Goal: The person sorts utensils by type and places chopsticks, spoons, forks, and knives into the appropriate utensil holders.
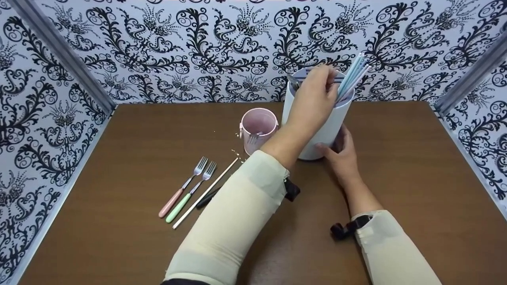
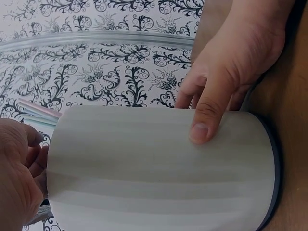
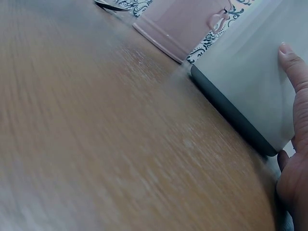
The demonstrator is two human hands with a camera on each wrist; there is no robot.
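Observation:
A white utensil holder (image 1: 317,136) with a dark base stands upright at the back. Pale blue and pink chopsticks (image 1: 354,77) lean out of its right side, and a metal utensil (image 1: 293,82) shows at its left rim. My left hand (image 1: 314,99) reaches over the top with bent fingers at the opening; whether they hold anything is hidden. Low on the holder's right side, my right hand (image 1: 344,156) grips it. The left wrist view shows the right thumb (image 2: 206,122) on the wall and the other fingers behind.
Left of the holder stands a small pink bucket (image 1: 259,118). Nearer lie a pink-handled fork (image 1: 174,200), a green-handled fork (image 1: 183,204), a pale chopstick (image 1: 206,192) and a black handle (image 1: 206,200), partly behind my left sleeve. Patterned walls (image 1: 237,51) border the table.

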